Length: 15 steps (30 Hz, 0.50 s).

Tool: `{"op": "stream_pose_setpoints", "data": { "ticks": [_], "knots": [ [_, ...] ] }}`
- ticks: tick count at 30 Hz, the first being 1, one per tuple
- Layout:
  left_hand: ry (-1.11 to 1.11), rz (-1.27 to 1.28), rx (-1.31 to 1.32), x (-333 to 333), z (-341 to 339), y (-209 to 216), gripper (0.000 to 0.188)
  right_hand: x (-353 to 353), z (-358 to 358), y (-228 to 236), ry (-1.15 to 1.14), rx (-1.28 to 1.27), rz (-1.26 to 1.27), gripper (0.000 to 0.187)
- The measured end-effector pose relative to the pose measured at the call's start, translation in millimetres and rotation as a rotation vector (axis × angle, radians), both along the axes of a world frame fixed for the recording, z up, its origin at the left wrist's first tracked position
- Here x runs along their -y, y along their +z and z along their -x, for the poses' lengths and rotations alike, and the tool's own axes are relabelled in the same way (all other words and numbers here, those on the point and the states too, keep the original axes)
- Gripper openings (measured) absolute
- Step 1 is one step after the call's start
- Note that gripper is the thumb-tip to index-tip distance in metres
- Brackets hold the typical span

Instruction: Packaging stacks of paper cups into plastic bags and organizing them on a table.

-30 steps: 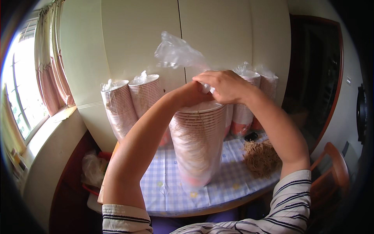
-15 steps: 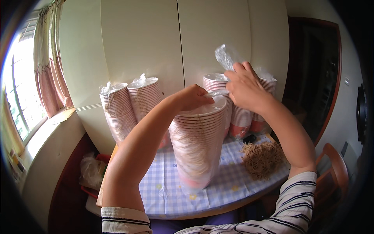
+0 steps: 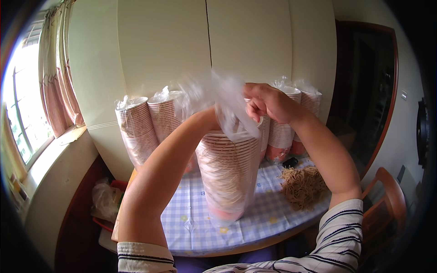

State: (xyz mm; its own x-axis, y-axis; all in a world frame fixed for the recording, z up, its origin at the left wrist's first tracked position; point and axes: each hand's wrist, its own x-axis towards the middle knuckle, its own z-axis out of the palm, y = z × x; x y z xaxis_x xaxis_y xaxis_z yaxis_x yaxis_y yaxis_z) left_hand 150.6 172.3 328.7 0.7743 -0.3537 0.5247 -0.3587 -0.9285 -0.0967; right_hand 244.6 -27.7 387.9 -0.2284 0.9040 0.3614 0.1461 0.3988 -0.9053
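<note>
In front of me a tall stack of white paper tubs [image 3: 226,175] stands upright on the table inside a clear plastic bag [image 3: 232,107]. The bag's loose top is bunched above the stack's rim and blurred by motion. My right hand [image 3: 271,103], at the rim's right side, has its fingers curled in and pinches the bag's plastic. At the left of the rim, my left hand [image 3: 212,116] is mostly covered by the plastic, so its fingers are hidden.
Bagged tub stacks stand behind, left [image 3: 134,132] and right [image 3: 280,123]. A heap of brown strings [image 3: 304,186] and a small black object [image 3: 290,162] lie on the checked tablecloth [image 3: 182,227]. A wooden chair [image 3: 391,195] stands at right.
The bag's loose top has swung left and spread over the rim, covering my left hand. My right hand has moved left and slightly down.
</note>
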Motion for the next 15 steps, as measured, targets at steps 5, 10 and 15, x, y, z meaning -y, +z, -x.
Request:
{"op": "stream_pose_setpoints", "data": {
  "ticks": [5,10,15],
  "knots": [
    [0.381,0.626,-0.3,46,10,15,0.028,-3,-22,-5,-0.585,1.243,-0.842,0.047],
    [0.421,0.621,-0.299,54,16,22,0.029,-5,-37,-6,-0.717,1.605,-0.979,0.036],
    [0.438,0.622,-0.321,58,18,26,0.028,16,-30,-7,-0.902,1.489,-0.633,0.018]
  ]
}}
